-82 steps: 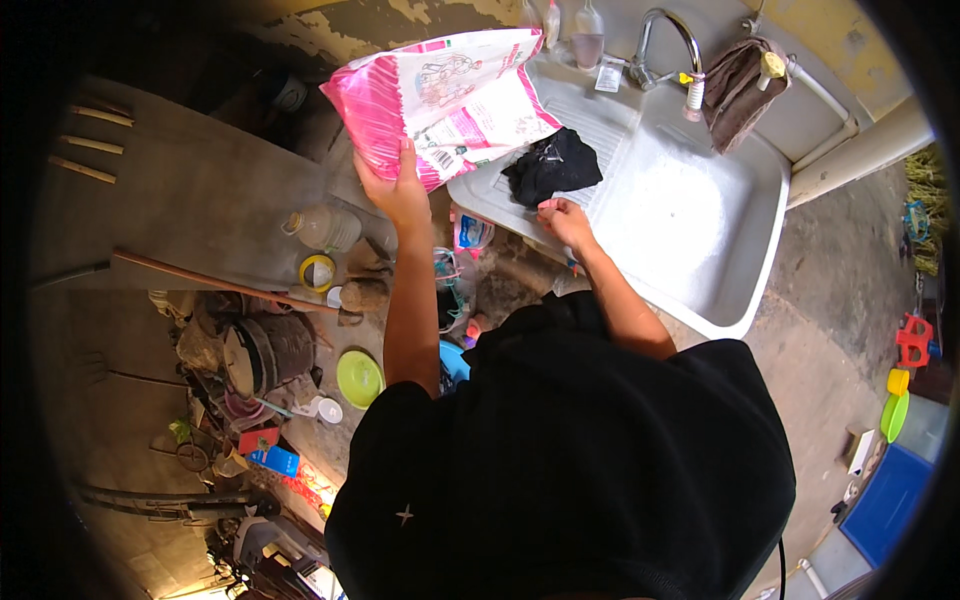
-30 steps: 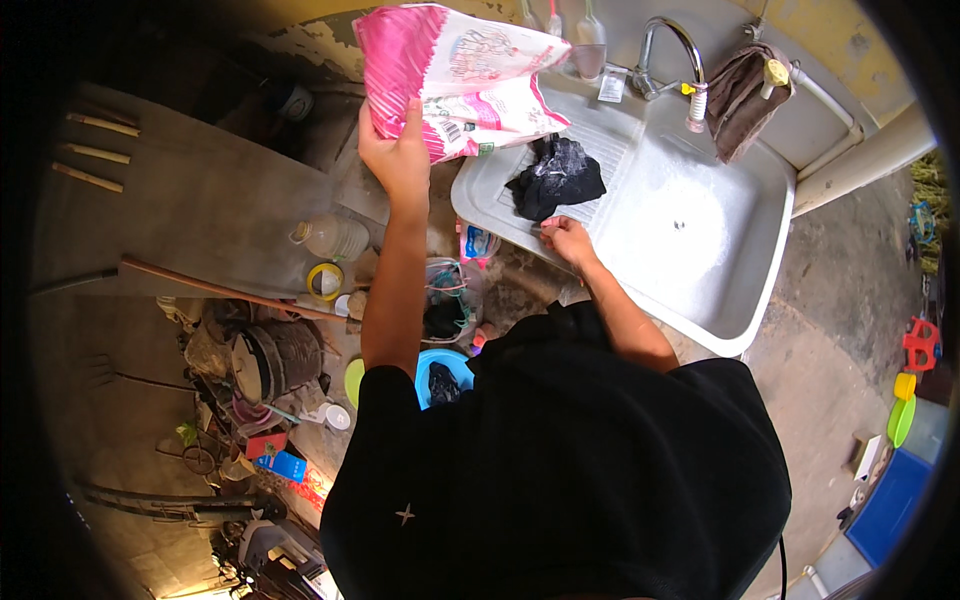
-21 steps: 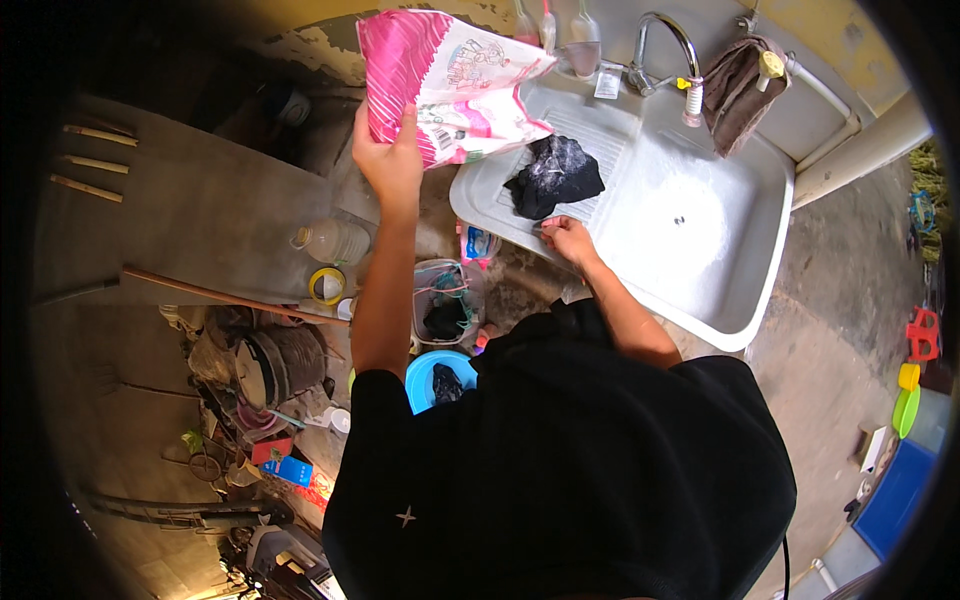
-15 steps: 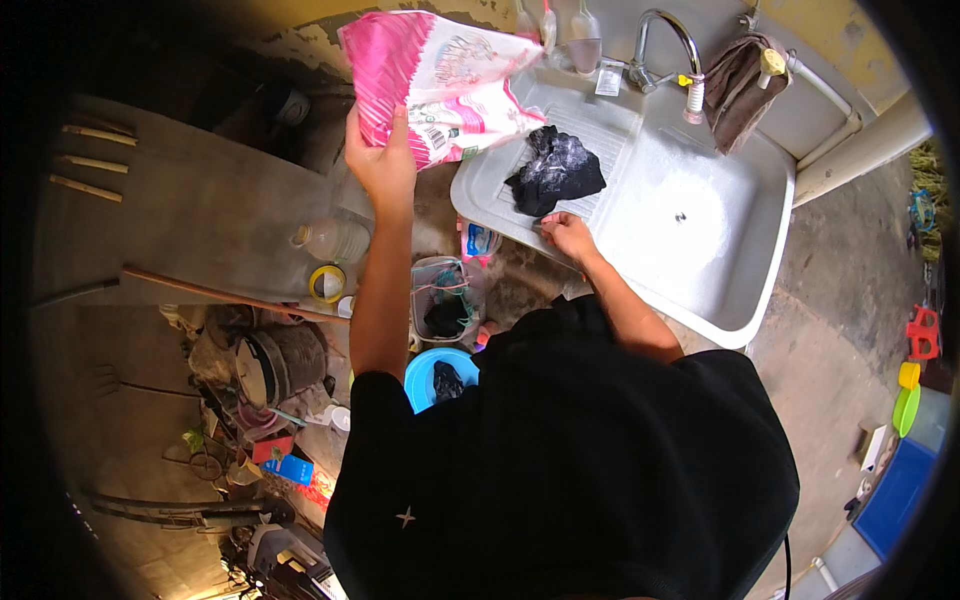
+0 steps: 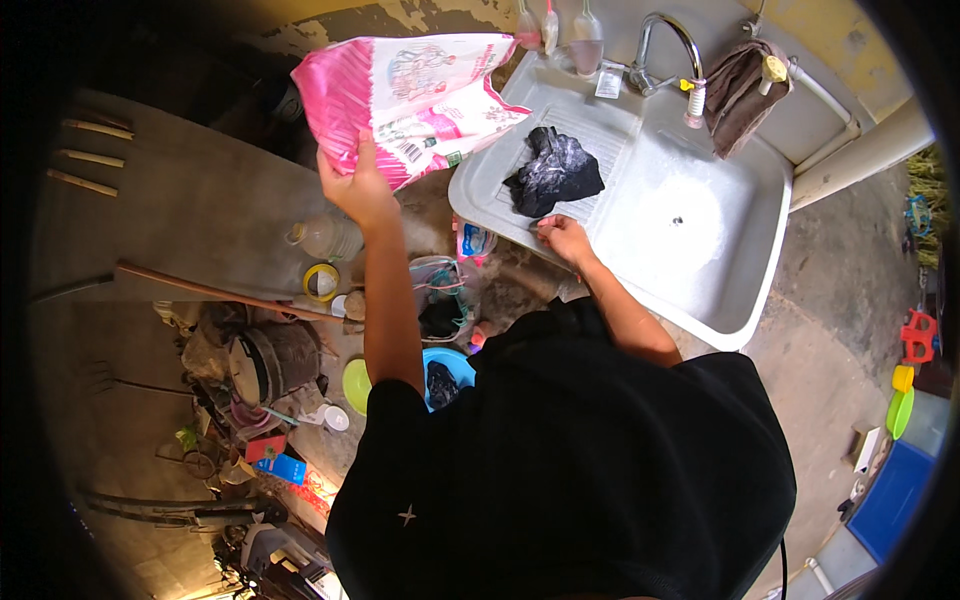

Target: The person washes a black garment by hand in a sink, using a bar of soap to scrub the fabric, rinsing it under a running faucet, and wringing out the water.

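Observation:
My left hand (image 5: 357, 185) grips the lower edge of a large pink and white plastic bag (image 5: 430, 75), raised left of the sink. The bag tilts toward the sink, its right end creased and spread apart. On the ribbed drainboard (image 5: 609, 185) lies a crumpled black cloth (image 5: 555, 172) with white powder scattered over it. Beside the near edge of that cloth is my right hand (image 5: 566, 240), its fingers curled at the sink's front rim. Whether they pinch anything is hidden.
The grey-white sink basin (image 5: 735, 250) is right of the drainboard, under a curved chrome tap (image 5: 672, 25). A brown cloth (image 5: 740, 95) hangs behind it. Below stand a blue basin (image 5: 462, 365), a basket (image 5: 470, 300) and a clear jug (image 5: 330, 237).
My left hand has carried the bag to the left and slightly down, away from the drainboard. My right hand and the black cloth stay nearly where they were.

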A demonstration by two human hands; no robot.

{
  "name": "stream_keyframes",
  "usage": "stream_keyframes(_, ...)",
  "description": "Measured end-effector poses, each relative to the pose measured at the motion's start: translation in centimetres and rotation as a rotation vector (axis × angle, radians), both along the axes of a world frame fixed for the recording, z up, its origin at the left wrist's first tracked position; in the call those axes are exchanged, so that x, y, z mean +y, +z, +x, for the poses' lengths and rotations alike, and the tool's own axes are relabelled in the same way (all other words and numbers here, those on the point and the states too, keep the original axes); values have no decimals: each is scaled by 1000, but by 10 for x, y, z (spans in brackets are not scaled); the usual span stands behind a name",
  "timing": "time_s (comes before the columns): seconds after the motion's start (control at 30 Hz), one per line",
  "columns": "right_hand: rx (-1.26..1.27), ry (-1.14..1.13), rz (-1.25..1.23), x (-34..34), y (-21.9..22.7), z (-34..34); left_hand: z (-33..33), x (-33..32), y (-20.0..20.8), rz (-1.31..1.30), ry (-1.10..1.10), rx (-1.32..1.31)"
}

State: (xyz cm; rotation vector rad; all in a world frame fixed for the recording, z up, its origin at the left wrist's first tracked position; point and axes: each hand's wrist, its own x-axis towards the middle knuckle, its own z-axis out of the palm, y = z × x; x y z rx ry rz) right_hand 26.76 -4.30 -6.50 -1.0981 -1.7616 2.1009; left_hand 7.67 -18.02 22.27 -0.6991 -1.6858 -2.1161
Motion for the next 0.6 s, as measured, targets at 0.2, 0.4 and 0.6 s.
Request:
stream_keyframes(0.2,-39,53,-1,2,2,2,1,-20,-13,388,-141,-395)
stream_keyframes(0.4,27,176,22,-12,52,-7,-16,-49,-60,590,-444,-756)
stream_keyframes(0.6,563,257,-193,-51,157,-67,9,-42,-113,917,-659,-892)
